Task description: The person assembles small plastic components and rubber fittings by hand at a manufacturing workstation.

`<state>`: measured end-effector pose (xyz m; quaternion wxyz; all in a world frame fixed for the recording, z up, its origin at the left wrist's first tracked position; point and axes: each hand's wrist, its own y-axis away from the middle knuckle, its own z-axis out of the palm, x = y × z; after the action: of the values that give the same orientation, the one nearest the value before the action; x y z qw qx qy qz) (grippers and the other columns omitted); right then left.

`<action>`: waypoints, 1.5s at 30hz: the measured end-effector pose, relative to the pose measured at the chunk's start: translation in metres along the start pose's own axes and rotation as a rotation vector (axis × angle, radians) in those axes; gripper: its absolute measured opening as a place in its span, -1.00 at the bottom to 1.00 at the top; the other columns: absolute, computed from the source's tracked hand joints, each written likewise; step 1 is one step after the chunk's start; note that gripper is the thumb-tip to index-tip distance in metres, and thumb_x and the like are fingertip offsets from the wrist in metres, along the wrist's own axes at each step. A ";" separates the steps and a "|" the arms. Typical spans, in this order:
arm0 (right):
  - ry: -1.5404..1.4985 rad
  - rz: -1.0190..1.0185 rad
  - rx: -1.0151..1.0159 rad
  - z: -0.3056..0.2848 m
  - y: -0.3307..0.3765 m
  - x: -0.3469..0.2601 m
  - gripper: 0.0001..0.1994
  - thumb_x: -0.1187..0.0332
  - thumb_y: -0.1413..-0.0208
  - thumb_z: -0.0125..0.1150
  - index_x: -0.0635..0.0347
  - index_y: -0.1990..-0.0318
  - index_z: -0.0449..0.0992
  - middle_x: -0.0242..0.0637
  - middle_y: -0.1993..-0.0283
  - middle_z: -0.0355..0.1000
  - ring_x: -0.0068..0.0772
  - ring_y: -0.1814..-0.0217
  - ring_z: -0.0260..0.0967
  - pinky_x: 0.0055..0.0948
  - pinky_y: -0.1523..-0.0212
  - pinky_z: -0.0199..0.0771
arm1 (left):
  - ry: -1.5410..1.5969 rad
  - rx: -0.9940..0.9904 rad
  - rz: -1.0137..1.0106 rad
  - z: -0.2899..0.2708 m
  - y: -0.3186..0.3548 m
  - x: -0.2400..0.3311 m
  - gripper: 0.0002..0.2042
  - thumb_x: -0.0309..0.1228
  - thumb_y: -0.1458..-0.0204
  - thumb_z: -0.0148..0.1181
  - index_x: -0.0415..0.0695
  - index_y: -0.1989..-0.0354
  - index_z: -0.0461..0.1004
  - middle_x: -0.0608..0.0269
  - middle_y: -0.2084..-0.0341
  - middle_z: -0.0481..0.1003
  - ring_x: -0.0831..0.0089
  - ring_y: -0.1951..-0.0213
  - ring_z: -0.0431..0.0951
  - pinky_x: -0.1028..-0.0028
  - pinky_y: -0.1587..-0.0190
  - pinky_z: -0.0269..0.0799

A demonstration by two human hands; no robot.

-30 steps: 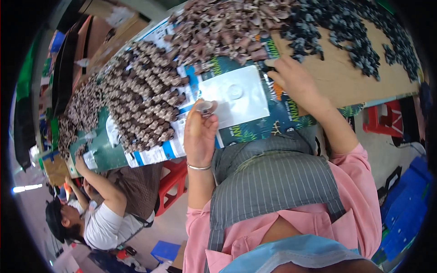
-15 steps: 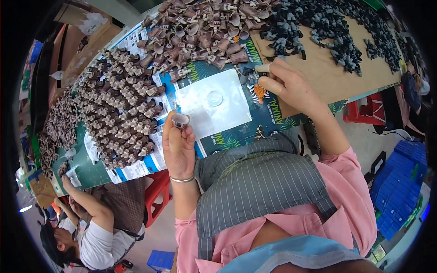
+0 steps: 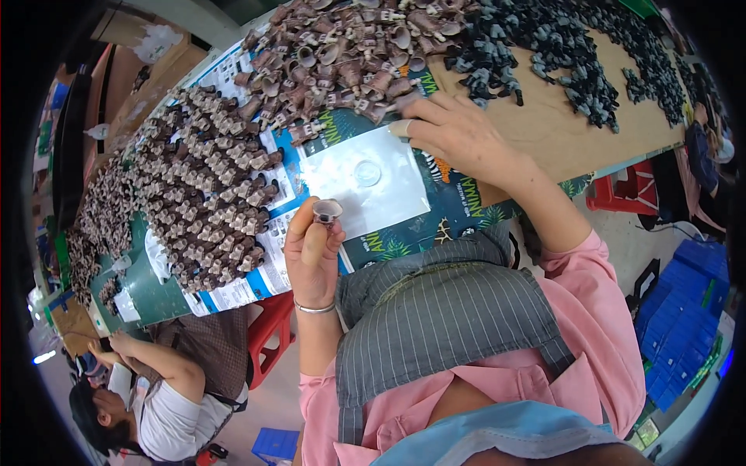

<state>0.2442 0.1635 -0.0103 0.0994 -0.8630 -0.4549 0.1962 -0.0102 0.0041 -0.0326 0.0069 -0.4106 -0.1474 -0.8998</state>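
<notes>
Brown cup-shaped part pinched in left hand.

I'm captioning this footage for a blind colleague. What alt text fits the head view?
A person's left hand pinches a small round cap while the right hand reaches to a heap of brown parts on a table, beside a clear sheet and black parts.

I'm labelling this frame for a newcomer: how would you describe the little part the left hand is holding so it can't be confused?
Start at the white sheet on the table, near the person's lap. Just below its lower left edge, the left hand pinches a small brown cup-shaped part. Unlike the brown parts heaped on the table, it alone is lifted clear, open rim up.
</notes>
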 end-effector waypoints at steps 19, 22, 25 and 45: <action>-0.199 0.291 0.261 -0.011 0.012 0.008 -0.80 0.29 -0.02 0.32 0.17 0.28 0.51 -0.28 0.27 0.34 -0.18 0.30 0.40 -0.30 0.30 0.42 | 0.122 -0.177 0.003 -0.009 -0.004 -0.007 -0.65 -0.49 -0.28 -0.04 -0.20 -0.22 0.35 0.03 0.03 0.51 0.38 0.07 0.55 0.43 0.05 0.54; -0.230 0.455 0.061 -0.021 0.031 0.000 -0.76 0.24 0.05 0.39 0.15 0.29 0.52 -0.30 0.33 0.34 -0.20 0.31 0.39 -0.34 0.33 0.40 | 0.135 -0.187 -0.002 -0.012 -0.005 -0.008 -0.65 -0.49 -0.27 -0.03 -0.20 -0.22 0.35 0.03 0.03 0.50 0.37 0.07 0.55 0.40 0.03 0.53; -0.076 0.430 0.092 -0.010 0.031 -0.014 -0.73 0.20 0.12 0.43 0.13 0.33 0.52 -0.33 0.39 0.34 -0.25 0.31 0.40 -0.30 0.31 0.39 | 0.125 -0.194 -0.013 -0.009 -0.005 -0.007 -0.65 -0.50 -0.25 0.01 -0.21 -0.22 0.35 0.03 0.02 0.50 0.35 0.06 0.55 0.36 0.00 0.52; -0.370 0.354 -0.053 -0.009 -0.015 -0.058 -0.84 0.40 0.03 0.37 0.18 0.32 0.51 -0.26 0.42 0.37 -0.24 0.39 0.43 -0.33 0.35 0.41 | -0.005 -0.130 0.087 -0.005 0.003 -0.013 -0.66 -0.46 -0.25 0.05 -0.22 -0.19 0.36 0.07 0.02 0.49 0.37 0.08 0.55 0.40 0.04 0.53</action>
<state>0.2073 0.1247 0.0176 -0.0440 -0.8808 -0.3121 0.3532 -0.0048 -0.0012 -0.0450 0.0190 -0.4184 -0.0706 -0.9053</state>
